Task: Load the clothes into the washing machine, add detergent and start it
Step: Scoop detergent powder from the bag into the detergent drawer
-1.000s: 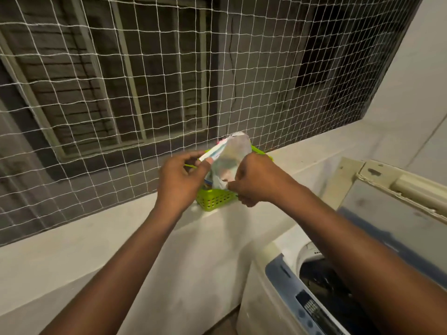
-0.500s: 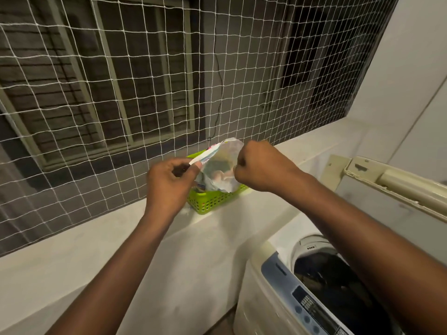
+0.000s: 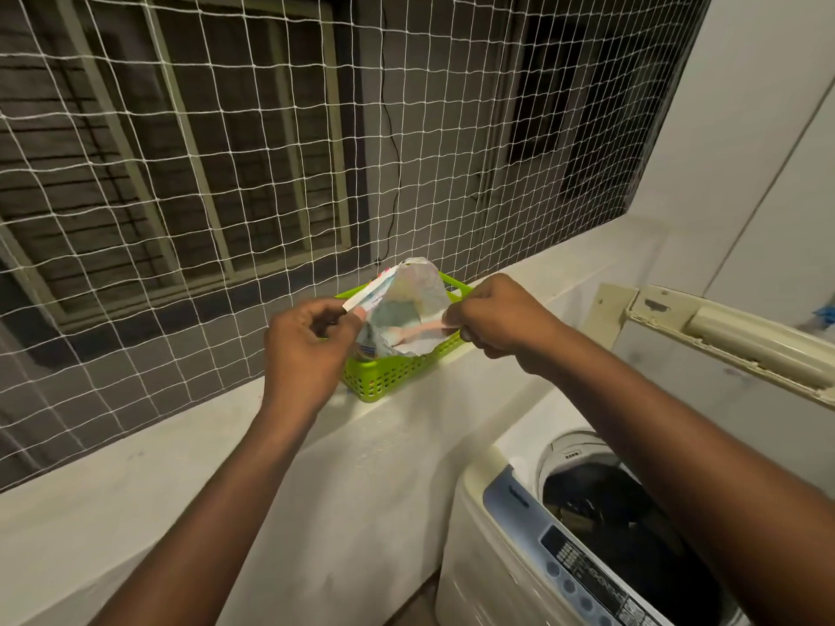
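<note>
A silvery detergent pouch stands in a green plastic basket on the white ledge. My left hand pinches the pouch's left top edge and my right hand pinches its right edge, holding its mouth spread wide. A pink scoop shows inside the pouch. At the lower right stands the top-loading washing machine with its lid raised. Dark clothes lie in the drum.
A white rope net covers the opening above the white ledge. The machine's blue control panel faces me at the bottom right. A white wall rises at the right.
My hands have pulled apart, spreading the pouch's mouth wider so the pink scoop shows. The view has tilted down, showing more of the machine's drum.
</note>
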Tool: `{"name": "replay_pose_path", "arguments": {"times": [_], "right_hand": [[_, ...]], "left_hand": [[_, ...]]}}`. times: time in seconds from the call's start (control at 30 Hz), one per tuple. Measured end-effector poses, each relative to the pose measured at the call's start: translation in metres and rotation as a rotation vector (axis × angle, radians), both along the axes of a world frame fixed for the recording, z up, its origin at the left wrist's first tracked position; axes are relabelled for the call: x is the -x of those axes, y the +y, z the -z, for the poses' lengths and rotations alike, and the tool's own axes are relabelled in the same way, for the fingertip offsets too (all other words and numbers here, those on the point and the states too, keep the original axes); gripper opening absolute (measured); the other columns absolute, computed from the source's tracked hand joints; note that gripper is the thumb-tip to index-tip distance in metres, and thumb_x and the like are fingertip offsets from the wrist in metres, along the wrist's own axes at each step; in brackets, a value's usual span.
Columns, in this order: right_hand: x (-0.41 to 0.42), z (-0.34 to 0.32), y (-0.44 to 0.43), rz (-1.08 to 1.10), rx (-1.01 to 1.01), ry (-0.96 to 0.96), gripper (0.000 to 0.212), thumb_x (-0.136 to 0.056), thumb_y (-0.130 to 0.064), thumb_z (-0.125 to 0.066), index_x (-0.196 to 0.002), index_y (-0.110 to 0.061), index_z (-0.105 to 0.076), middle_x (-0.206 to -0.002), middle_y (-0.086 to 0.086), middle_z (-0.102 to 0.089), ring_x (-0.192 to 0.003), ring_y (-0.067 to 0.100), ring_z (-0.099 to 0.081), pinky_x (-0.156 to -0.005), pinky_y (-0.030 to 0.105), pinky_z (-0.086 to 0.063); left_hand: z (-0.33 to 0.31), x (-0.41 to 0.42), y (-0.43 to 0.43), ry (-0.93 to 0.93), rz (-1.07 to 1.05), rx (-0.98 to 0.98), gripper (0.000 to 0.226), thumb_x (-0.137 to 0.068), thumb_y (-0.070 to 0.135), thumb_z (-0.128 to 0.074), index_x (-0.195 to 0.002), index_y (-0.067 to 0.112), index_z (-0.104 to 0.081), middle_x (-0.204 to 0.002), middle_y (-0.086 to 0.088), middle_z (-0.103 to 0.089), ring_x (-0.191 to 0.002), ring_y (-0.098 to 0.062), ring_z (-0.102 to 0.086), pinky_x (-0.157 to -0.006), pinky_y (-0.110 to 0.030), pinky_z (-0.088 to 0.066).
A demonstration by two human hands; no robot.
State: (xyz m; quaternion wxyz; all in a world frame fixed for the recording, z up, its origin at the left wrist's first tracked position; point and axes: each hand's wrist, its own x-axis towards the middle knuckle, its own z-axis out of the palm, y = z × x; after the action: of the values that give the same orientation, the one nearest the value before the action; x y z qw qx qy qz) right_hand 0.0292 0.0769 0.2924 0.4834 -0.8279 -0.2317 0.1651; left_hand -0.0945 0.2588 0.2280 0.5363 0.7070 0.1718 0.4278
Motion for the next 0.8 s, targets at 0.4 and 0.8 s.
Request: {"name": "replay_pose_path", "arguments": {"times": [0.4, 0.8], "right_hand": [[-0.003, -0.001, -0.018, 0.041, -0.033, -0.168, 0.016, -0.079, -0.009, -0.067, -0.074, 0.004, -0.076, -0.055, 0.013, -0.053, -0.048, 0.022, -0.040, -0.043, 0.025, -0.033], [-0.002, -0.007, -0.050, -0.025, -0.209, 0.235, 0.021, -0.092, -0.004, -0.058, -0.084, 0.006, -0.074, -0.052, 0.002, -0.042, -0.042, 0.012, -0.025, -0.040, 0.017, -0.017]], "left_hand": [[0.011, 0.004, -0.008, 0.035, 0.007, 0.028, 0.023, -0.087, 0.030, -0.079, -0.105, 0.017, -0.074, -0.091, -0.009, -0.075, -0.083, -0.038, -0.075, -0.079, -0.057, -0.064], [0.029, 0.016, -0.038, 0.082, -0.019, 0.154, 0.016, -0.089, 0.023, -0.079, -0.086, 0.011, -0.069, -0.077, -0.005, -0.072, -0.067, -0.027, -0.067, -0.074, -0.051, -0.063]]}}
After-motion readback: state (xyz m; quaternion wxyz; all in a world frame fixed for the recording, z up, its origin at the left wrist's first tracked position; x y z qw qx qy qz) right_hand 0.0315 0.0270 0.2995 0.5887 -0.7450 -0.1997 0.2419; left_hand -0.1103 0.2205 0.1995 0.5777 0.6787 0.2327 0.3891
